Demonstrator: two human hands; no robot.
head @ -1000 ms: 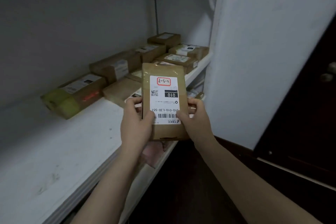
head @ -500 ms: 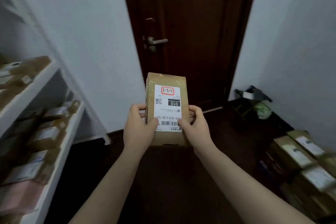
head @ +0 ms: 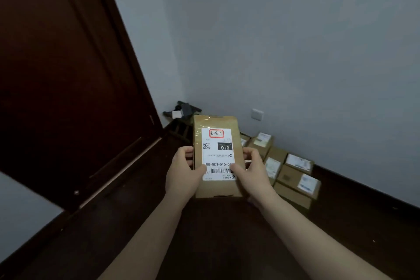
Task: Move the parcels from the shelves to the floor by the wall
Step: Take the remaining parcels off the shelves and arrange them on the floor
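A parcel sits between the left hand and right hand. Behind and right of it, stacked parcels lie on the floor against the wall; the door stands left.

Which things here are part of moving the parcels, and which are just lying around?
Part of the job: held parcel, left hand, right hand, parcels on the floor by the wall.
Just there: door, wall socket, dark clutter in the corner.

Matt brown cardboard parcel, glossy tape, white paper label.
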